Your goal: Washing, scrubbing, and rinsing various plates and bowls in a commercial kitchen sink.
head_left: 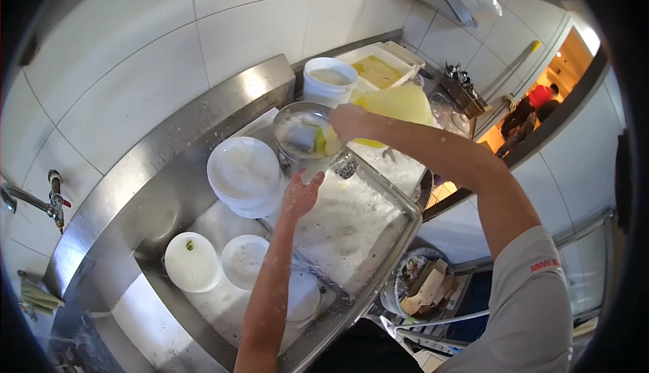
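My right hand (pixel 349 122) grips the rim of a round metal bowl (pixel 300 157), tilted over the back of the sink. Inside it are cloudy liquid and a yellow-green sponge or scrap, too unclear to name. Just below the bowl, my left hand (pixel 300 194) is raised with its fingers apart, holding nothing. To its left stands a stack of white plates (pixel 244 170). A rectangular tub of foamy water (pixel 345 231) lies under my hands. White bowls or dishes (pixel 191 262) sit in sudsy water at the lower left, with a smaller round one (pixel 245 261) beside them.
Behind the bowl stand a white bucket (pixel 329 80), a tray with yellow liquid (pixel 379 70) and a yellow container (pixel 398 103). A cutlery basket (pixel 462 94) is farther right. A waste bin (pixel 420 281) stands below the sink's right edge. Through the doorway, a person (pixel 532 104) is visible.
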Motion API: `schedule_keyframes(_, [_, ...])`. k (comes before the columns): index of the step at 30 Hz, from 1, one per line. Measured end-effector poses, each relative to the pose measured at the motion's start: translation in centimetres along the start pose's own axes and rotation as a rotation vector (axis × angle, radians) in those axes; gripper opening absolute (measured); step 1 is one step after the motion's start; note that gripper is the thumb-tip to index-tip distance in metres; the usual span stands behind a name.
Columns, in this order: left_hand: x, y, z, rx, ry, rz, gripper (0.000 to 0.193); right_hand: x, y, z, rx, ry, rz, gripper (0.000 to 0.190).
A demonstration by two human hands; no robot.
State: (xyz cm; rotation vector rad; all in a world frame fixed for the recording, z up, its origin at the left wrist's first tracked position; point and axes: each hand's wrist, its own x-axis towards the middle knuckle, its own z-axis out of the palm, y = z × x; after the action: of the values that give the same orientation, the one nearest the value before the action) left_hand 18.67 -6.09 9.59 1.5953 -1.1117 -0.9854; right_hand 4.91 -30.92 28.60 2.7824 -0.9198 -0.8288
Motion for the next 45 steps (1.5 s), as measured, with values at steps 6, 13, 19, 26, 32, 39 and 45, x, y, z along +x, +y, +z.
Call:
schedule_keyframes(6, [-8.9, -5.4, 16.4, 0.622, 0.133, 0.220, 0.079, -10.6, 16.1, 3.9, 0.670, 0.273, 0.257, 0.068])
schedule_keyframes(13, [-20.3, -15.7, -0.5, 0.753, 0.870, 0.142, 0.081, -35.9, 16.4, 30.3, 1.495, 0.590, 0.216, 0.042])
schedule_keyframes(19, [-23.5, -24.0, -7.2, 1.377, -0.013, 0.129, 0.076, -45.4, 9.0, 53.5, 1.528, 0.857, 0.732, 0.018])
schedule_keyframes(26, [-21.2, -18.9, -12.5, 1.500, -0.338, -0.024, 0.039, -28.0, -8.7, 63.8, 1.400, 0.321, 0.599, 0.051])
schedule_keyframes(32, [-16.1, -11.9, -12.8, 0.309, 0.156, -0.332, 0.053, -12.5, -16.8, 69.1, 1.581, 0.574, 0.320, 0.055])
schedule_keyframes(39, [-18.2, -2.7, -14.8, -0.196, 0.467, -0.392, 0.060, -4.8, -20.8, 61.4, 1.408, 0.540, 0.388, 0.054])
schedule_keyframes(45, [-19.0, 3.0, -10.4, -0.655, 0.593, -0.385, 0.066, -4.9, -16.9, 59.3, 1.190, 0.486, 0.553, 0.053])
